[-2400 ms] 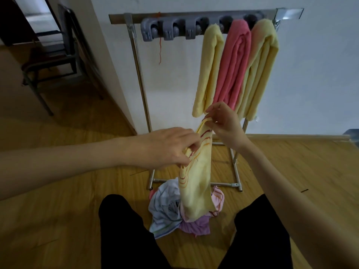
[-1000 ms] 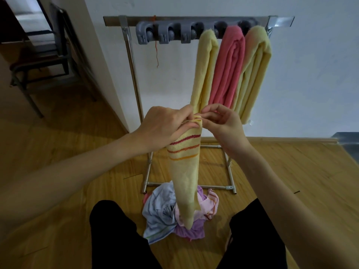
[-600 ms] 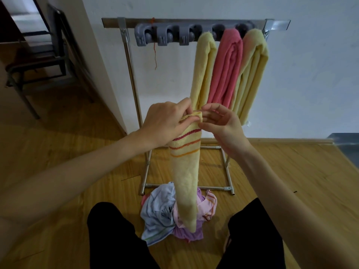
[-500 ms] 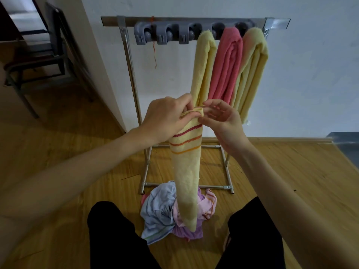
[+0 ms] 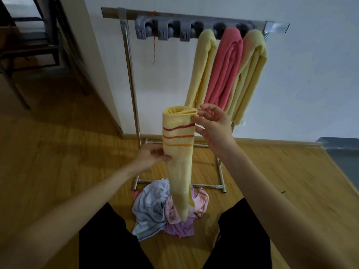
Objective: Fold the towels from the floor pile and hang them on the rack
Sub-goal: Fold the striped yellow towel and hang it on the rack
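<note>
A yellow towel with red and orange stripes (image 5: pixel 179 164) hangs folded lengthwise in front of me. My right hand (image 5: pixel 212 125) pinches its top right corner. My left hand (image 5: pixel 150 158) grips its left edge just below the stripes. Its lower tip dangles over the floor pile (image 5: pixel 167 208) of white, pink and purple towels between my knees. Behind stands the metal rack (image 5: pixel 130 74) with grey clips (image 5: pixel 165 31) on its top bar. From the right-hand clips hang a yellow towel (image 5: pixel 202 70), a pink towel (image 5: pixel 225 68) and another yellow towel (image 5: pixel 250 74).
A white wall stands close behind the rack, with its corner at the left. A dark metal chair (image 5: pixel 33 47) is at the far left on the wooden floor. My black-trousered legs (image 5: pixel 108 243) flank the pile. A grey slab (image 5: pixel 342 154) lies at the right edge.
My left hand has let go of the towel's top and slid down its left edge to below the stripes. My right hand alone holds the top, which now shows as a folded loop.
</note>
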`<state>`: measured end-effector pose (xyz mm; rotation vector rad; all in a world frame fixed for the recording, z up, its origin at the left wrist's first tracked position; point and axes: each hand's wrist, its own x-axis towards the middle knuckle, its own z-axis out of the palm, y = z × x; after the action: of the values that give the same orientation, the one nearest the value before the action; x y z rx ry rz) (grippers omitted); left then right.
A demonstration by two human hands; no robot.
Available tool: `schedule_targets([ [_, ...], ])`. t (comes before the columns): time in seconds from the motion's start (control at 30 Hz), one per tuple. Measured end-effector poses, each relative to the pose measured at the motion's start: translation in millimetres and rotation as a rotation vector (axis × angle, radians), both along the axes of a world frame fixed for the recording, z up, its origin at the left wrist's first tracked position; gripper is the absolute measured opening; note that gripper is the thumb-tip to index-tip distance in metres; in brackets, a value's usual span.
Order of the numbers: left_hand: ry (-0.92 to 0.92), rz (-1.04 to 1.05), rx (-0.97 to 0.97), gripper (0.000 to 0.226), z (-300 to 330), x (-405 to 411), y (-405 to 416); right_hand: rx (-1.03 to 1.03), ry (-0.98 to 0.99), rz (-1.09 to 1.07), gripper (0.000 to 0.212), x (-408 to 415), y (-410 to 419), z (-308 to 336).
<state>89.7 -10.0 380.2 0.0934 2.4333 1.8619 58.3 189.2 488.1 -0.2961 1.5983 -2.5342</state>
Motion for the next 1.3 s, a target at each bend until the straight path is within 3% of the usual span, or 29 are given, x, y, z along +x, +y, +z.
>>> schedule_targets([
  [0.2,-0.209,-0.054,-0.077,0.033,-40,-17,12,-0.235,-0.092,0.007,0.032,-3,7,27],
  [0.3,-0.282,-0.085,-0.079,0.030,-60,-15,18,-0.312,-0.184,-0.145,0.032,-10,19,31],
  [0.47,-0.310,-0.038,-0.063,0.025,-63,-11,17,-0.004,-0.319,-0.718,0.025,-25,42,-20],
  [0.57,-0.267,-0.010,-0.096,0.018,-44,-17,0,0.232,-0.391,-0.774,0.027,-29,60,-74],
  [0.7,-0.097,-0.094,-0.111,0.008,8,-23,-5,0.513,-0.569,-0.563,0.025,-18,66,-143],
  [0.87,-0.051,-0.406,-0.245,0.006,64,-17,2,0.750,-0.633,-0.067,0.028,4,54,-180],
  [0.93,-0.057,-0.488,-0.278,0.011,78,-15,5,1.059,-0.553,0.112,0.048,6,49,-185],
  [1.0,-0.062,-0.556,-0.305,0.019,87,-13,8,1.292,-0.272,0.117,0.060,8,46,-176],
  [1.07,-0.071,-0.608,-0.347,0.020,91,-12,10,1.027,0.049,0.168,0.072,10,41,-153],
  [1.17,-0.088,-0.622,-0.377,0.015,91,-14,12,0.553,0.120,0.458,0.068,13,32,-111],
  [1.3,-0.098,-0.612,-0.381,0.015,88,-14,8,0.431,0.128,0.700,0.048,8,21,-85],
])
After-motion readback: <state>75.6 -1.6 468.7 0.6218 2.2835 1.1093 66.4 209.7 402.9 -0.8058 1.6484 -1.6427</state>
